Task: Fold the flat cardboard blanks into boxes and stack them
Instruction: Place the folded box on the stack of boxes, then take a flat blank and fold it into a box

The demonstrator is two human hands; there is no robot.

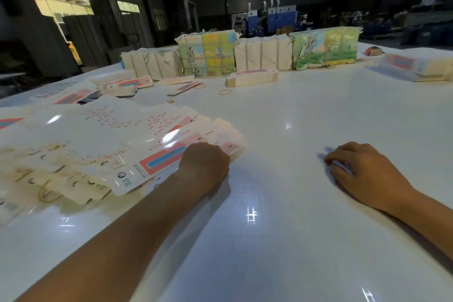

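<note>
A person's two bare forearms reach over a glossy white table (282, 240). The left hand (204, 163) rests on the near right edge of a fanned pile of blanks (110, 144), flat white cards printed with red dots and a pink and blue panel; its fingers curl under, out of sight, so I cannot tell whether they grip a blank. The right hand (360, 170) lies well apart to the right, fingers loosely curled with the tips on the bare tabletop, holding nothing. More loose blanks (127, 84) are scattered at the far left. A long folded box (252, 78) lies near the middle, with a rubber band (224, 92) just in front of it. Behind it stands a row of bundles (245, 56), some plain white, some with colourful pictures. Another stack (414, 67) sits at the far right
</note>
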